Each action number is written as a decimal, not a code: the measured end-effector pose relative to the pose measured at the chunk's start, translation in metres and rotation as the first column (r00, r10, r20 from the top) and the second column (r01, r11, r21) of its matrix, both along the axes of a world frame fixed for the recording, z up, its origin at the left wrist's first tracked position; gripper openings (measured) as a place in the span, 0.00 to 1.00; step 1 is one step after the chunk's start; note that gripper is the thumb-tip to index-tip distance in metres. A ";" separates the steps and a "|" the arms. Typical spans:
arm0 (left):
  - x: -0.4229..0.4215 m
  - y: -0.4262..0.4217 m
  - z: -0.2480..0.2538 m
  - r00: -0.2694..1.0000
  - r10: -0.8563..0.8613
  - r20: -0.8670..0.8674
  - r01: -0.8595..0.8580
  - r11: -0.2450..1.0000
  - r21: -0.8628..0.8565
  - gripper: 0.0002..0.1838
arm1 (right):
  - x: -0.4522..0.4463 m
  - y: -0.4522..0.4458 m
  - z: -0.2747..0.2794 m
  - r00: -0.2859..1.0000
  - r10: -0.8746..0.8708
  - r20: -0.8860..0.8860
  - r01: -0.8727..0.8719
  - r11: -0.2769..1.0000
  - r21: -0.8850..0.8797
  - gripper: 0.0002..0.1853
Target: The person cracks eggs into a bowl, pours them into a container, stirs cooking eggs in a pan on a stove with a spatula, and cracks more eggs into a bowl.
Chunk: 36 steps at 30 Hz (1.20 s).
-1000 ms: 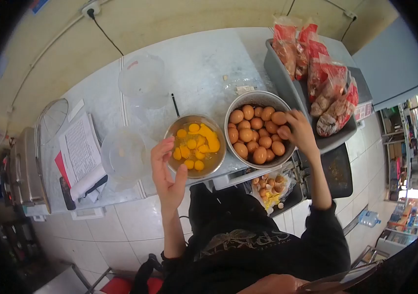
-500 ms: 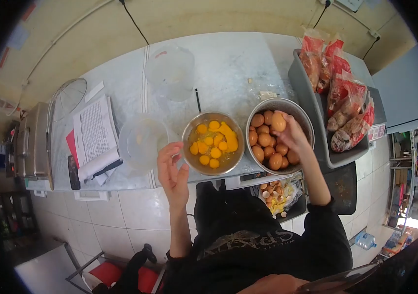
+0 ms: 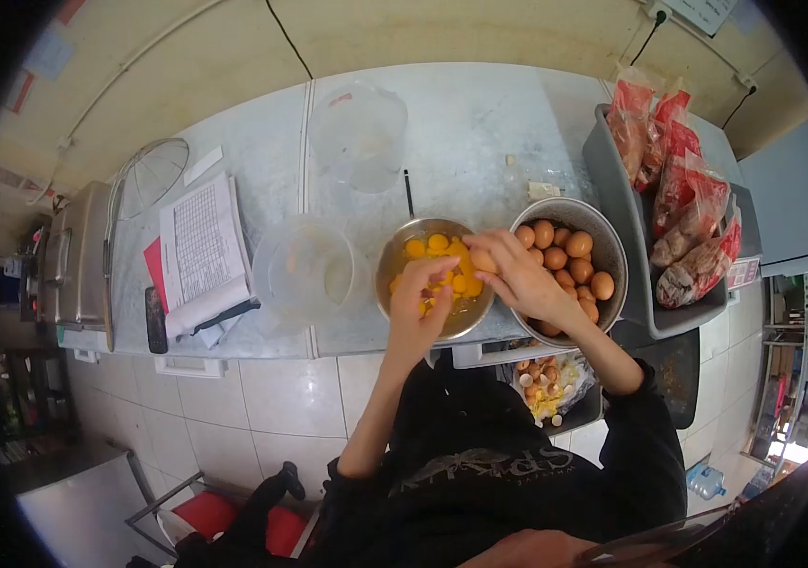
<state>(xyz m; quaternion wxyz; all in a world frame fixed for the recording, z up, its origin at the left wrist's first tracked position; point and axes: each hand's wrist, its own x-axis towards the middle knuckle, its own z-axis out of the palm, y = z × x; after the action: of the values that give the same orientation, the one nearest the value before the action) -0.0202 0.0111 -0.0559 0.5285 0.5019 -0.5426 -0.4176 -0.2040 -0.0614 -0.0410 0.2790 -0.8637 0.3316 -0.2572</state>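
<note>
Between the fingers of my right hand (image 3: pixel 529 281) is a brown egg (image 3: pixel 484 260), held over the right side of a steel bowl (image 3: pixel 462 331). Several yolks (image 3: pixel 438 242) float in clear egg white in that bowl. My left hand (image 3: pixel 420 301) hovers over the bowl's left half, its fingers apart and nothing seen in them. A crack in the egg cannot be made out. Close by on the right, under my right forearm, stands a deep metal pot (image 3: pixel 621 256) with several whole brown eggs (image 3: pixel 579 244) inside.
Two translucent plastic containers (image 3: pixel 305 270) (image 3: pixel 359 133) stand left of and behind the bowl. Papers (image 3: pixel 197 246), a phone (image 3: pixel 155 320) and a wire strainer (image 3: pixel 155 175) lie further left. A grey crate (image 3: pixel 646 284) holds bagged food at right. Below the table edge, a bin (image 3: pixel 589 405) contains eggshells.
My right hand has lifted the egg out of the pot and brought it left over the bowl. My left hand has moved in from the bowl's left rim. The view has shifted slightly.
</note>
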 end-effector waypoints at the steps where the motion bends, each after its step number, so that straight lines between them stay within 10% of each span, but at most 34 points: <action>1: -0.004 -0.003 0.005 1.000 0.006 0.002 -0.006 1.000 -0.001 0.18 | 0.005 -0.001 0.003 1.000 0.006 0.002 -0.006 1.000 -0.001 0.22; 3: -0.011 -0.006 0.016 1.000 -0.017 -0.007 0.017 1.000 -0.012 0.23 | 0.012 -0.003 0.009 0.939 -0.104 0.328 -0.103 0.824 0.557 0.22; 6: -0.007 -0.010 0.008 1.000 -0.002 -0.024 0.001 0.999 -0.041 0.24 | 0.014 -0.012 0.018 0.965 -0.112 0.236 -0.161 0.455 0.876 0.22; 9: 0.002 -0.007 0.004 0.997 -0.009 -0.078 0.007 1.000 -0.021 0.22 | 0.019 -0.010 0.000 0.900 0.178 0.397 -0.350 0.839 0.417 0.23; 12: 0.008 -0.004 -0.004 0.999 0.039 0.013 -0.039 0.999 -0.015 0.22 | 0.025 -0.006 0.007 0.971 0.230 0.068 -0.239 0.914 0.328 0.22; 16: 0.007 -0.001 -0.009 0.980 0.159 0.120 -0.158 0.987 -0.021 0.20 | 0.040 -0.001 -0.005 0.980 0.196 -0.011 -0.180 0.917 0.356 0.27; 21: 0.017 0.002 -0.013 0.926 0.241 0.290 -0.212 0.969 -0.129 0.20 | 0.044 -0.009 -0.014 0.970 0.236 -0.053 -0.237 0.972 -0.005 0.28; 25: 0.015 0.008 0.009 0.919 0.204 0.337 -0.149 0.972 -0.180 0.20 | 0.041 -0.002 0.003 0.989 0.148 -0.018 -0.143 0.973 0.181 0.28; 29: 0.012 0.020 0.044 0.952 0.186 0.242 -0.094 0.932 -0.349 0.20 | -0.004 0.024 0.024 0.920 0.043 0.390 -0.175 0.935 0.310 0.29; 34: 0.029 0.031 0.036 0.971 0.238 -0.005 -0.225 0.915 -0.334 0.22 | -0.132 0.070 0.061 0.987 0.106 0.123 -0.152 0.869 0.471 0.33; 36: 0.022 0.028 0.034 0.968 0.241 -0.072 -0.251 0.923 -0.290 0.22 | -0.152 0.081 0.049 0.981 -0.193 -0.029 0.195 0.959 0.205 0.32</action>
<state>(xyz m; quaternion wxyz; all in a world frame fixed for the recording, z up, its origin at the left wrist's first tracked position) 0.0022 0.0388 -0.0222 0.6557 0.4733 -0.5225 -0.2704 -0.3556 0.0193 0.0077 0.3394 -0.7945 0.4408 -0.2434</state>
